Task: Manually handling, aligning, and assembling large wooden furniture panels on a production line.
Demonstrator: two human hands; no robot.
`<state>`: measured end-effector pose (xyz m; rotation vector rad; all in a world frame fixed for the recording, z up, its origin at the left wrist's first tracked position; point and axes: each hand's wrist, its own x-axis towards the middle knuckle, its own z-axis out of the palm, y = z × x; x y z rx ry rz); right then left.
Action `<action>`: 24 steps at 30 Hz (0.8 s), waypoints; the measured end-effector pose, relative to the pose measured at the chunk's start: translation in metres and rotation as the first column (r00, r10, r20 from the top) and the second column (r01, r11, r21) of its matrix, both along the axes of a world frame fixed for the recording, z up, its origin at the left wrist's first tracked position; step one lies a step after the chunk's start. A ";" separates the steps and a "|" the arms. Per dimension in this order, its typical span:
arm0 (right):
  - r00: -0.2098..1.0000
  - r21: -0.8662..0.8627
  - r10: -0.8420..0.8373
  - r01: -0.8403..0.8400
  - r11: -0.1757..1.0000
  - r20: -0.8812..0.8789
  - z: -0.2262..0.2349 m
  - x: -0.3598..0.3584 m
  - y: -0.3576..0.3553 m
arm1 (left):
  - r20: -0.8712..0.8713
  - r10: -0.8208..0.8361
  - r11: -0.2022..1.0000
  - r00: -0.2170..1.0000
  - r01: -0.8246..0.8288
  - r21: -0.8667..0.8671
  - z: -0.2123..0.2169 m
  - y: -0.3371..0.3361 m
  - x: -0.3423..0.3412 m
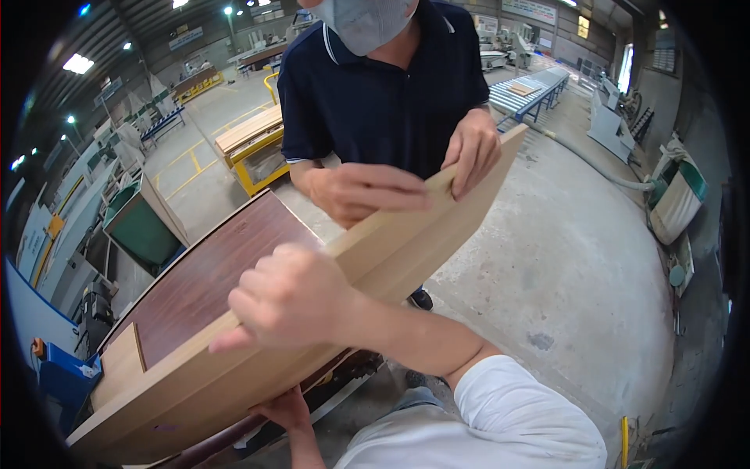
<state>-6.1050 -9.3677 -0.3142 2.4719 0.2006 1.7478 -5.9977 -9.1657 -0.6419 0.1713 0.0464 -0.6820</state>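
Wooden panel (406,242): right hand (293,301) closed over edge.

The long board (406,242) is pale tan with faint straight grain, lighter along its top face and slightly darker on its side. Beneath it the flat panel (211,273) is deep reddish-brown with fine dark streaks and a thin pale edge line. The co-worker's polo shirt (383,86) is navy with a white stripe at the collar, and the mask (363,23) is grey. The person's own sleeve (523,406) is white. The floor (578,258) is mottled grey concrete, a bin (141,223) is green, and the cart frame (254,160) is yellow.
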 end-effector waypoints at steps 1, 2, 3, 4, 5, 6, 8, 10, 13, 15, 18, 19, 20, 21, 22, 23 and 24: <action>0.999 0.009 0.000 0.001 1.000 -0.046 -0.001 -0.005 0.001 | 0.034 0.039 0.999 0.999 -0.039 -0.009 0.000 -0.008 -0.002; 0.996 0.018 0.000 0.002 1.000 -0.093 -0.001 -0.009 0.001 | 0.066 0.077 0.997 0.995 -0.076 -0.019 0.007 -0.017 -0.006; 0.995 0.032 0.010 -0.007 0.999 -0.096 -0.002 -0.015 0.000 | 0.064 0.085 0.996 0.994 -0.085 -0.005 0.014 -0.026 -0.012; 0.993 0.019 0.020 -0.018 1.000 -0.117 -0.006 -0.013 -0.001 | 0.055 0.071 0.997 0.996 -0.070 -0.011 0.031 -0.033 -0.017; 0.990 0.007 0.026 -0.025 1.000 -0.141 -0.010 -0.010 -0.003 | 0.042 0.051 0.999 0.998 -0.051 -0.015 0.038 -0.037 -0.021; 0.987 0.028 0.048 -0.044 0.999 -0.153 -0.014 -0.008 -0.006 | 0.031 0.070 0.998 0.997 -0.070 0.007 0.030 -0.038 -0.020; 0.984 0.002 0.062 -0.063 0.998 -0.170 -0.011 -0.006 -0.001 | 0.037 0.092 0.996 0.995 -0.092 -0.004 0.027 -0.031 -0.019; 0.979 -0.036 0.059 -0.067 0.997 -0.197 -0.010 -0.006 -0.003 | 0.037 0.097 0.995 0.995 -0.097 -0.015 0.020 -0.027 -0.017; 0.976 -0.117 0.015 -0.041 0.992 -0.216 -0.008 -0.007 -0.011 | 0.032 0.088 0.995 0.996 -0.087 -0.039 0.002 -0.023 -0.009; 0.977 -0.146 0.000 -0.031 0.989 -0.212 -0.006 -0.006 -0.017 | 0.024 0.079 0.995 0.997 -0.077 -0.057 -0.014 -0.016 -0.003; 0.990 -0.127 -0.020 0.002 0.992 -0.138 -0.007 -0.004 -0.020 | 0.018 0.069 0.993 0.997 -0.067 -0.096 -0.040 -0.006 0.010; 0.982 -0.120 0.002 -0.025 0.992 -0.191 -0.011 -0.005 -0.019 | 0.018 0.064 0.992 0.998 -0.062 -0.113 -0.049 -0.002 0.014; 0.970 -0.115 0.020 -0.049 0.992 -0.243 -0.013 -0.006 -0.018 | 0.020 0.057 0.990 0.998 -0.054 -0.132 -0.058 0.000 0.019; 0.969 -0.118 0.025 -0.056 0.991 -0.245 -0.013 -0.009 -0.019 | 0.022 0.047 0.987 0.999 -0.044 -0.152 -0.067 0.002 0.024; 0.965 -0.121 0.030 -0.063 0.991 -0.260 -0.011 -0.012 -0.019 | 0.024 0.038 0.985 0.999 -0.034 -0.172 -0.075 0.004 0.029; 0.961 -0.126 0.031 -0.068 0.990 -0.275 -0.009 -0.016 -0.019 | 0.026 0.028 0.981 0.999 -0.022 -0.193 -0.083 0.005 0.034; 0.960 -0.131 0.033 -0.072 0.989 -0.278 -0.007 -0.021 -0.020 | 0.028 0.015 0.977 0.999 -0.009 -0.215 -0.091 0.005 0.038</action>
